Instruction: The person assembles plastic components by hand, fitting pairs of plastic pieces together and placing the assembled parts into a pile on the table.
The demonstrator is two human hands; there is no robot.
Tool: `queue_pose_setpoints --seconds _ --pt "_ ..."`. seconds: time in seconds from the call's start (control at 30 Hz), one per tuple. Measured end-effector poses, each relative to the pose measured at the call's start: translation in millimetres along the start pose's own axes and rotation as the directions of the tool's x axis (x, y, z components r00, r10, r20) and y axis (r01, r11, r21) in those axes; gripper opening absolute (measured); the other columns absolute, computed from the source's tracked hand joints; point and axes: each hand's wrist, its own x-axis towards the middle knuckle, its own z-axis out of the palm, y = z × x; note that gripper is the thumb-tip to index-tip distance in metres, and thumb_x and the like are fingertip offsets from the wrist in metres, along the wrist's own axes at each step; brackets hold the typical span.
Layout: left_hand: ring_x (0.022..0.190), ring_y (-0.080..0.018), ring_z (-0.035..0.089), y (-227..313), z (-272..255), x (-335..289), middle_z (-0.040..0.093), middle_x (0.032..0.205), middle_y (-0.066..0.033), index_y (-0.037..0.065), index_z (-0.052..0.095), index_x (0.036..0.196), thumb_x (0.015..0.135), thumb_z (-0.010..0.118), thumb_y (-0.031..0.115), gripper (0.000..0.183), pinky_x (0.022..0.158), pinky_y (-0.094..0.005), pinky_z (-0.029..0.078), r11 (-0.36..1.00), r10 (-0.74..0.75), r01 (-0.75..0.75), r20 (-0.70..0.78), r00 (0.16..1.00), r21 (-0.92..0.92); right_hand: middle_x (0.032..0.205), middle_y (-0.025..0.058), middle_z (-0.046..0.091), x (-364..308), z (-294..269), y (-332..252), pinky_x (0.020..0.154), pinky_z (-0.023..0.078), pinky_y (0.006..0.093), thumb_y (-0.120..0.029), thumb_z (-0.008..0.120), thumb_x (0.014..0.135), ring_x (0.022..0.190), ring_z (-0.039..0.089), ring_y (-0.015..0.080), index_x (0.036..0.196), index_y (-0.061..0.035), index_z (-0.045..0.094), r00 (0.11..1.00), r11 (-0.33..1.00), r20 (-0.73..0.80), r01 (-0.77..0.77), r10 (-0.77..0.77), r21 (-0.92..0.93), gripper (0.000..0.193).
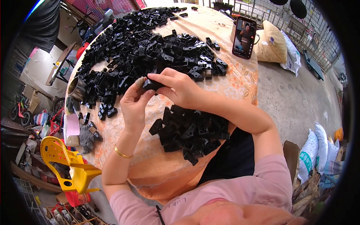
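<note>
Between my two hands, above the middle of the table, is a small black plastic part (150, 84). My left hand (135, 98) pinches it from the left, with a tan cover on one fingertip. My right hand (180, 88) grips the same part from the right, fingers closed over its top. Behind my hands spreads a large heap of similar black parts (127, 41). A smaller pile of black parts (191, 129) lies near the table's front edge, beneath my right forearm. What the part's underside looks like is hidden by my fingers.
A phone (244, 37) stands upright at the table's far right. On the left are a metal container (76, 88), a pink paper (72, 124) and a grey cloth (88, 138). A yellow plastic chair (69, 163) stands left of the table. Sacks (272, 41) sit beyond it on the right.
</note>
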Motion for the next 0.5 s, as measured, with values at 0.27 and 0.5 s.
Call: queue_pose_setpoints --seconds 0.27,0.5 --pt "0.093 -0.0117 0.058 14 18 -10 0.059 0.107 -0.0100 -0.004 0.044 0.126 0.082 0.058 -0.006 0.046 0.081 -0.0231 0.048 0.999 0.013 -0.011 0.059 0.998 -0.039 0.087 0.0100 0.056 0 4 -5 0.064 0.049 0.0298 -0.015 0.078 0.066 0.074 0.057 0.0207 0.113 -0.0047 0.057 0.991 0.992 -0.089 -0.087 0.095 0.090 0.052" --pt "0.090 -0.0112 0.058 14 6 -4 0.061 0.104 -0.0095 -0.005 0.047 0.122 0.081 0.059 -0.006 0.043 0.079 -0.0211 0.047 0.984 0.042 -0.079 0.225 0.973 0.161 0.073 0.0081 0.067 4 -5 9 0.065 0.048 0.0267 -0.026 0.076 0.069 0.062 0.059 0.0113 0.088 -0.0013 0.067 0.870 0.917 0.302 -0.395 0.390 -0.046 0.033"
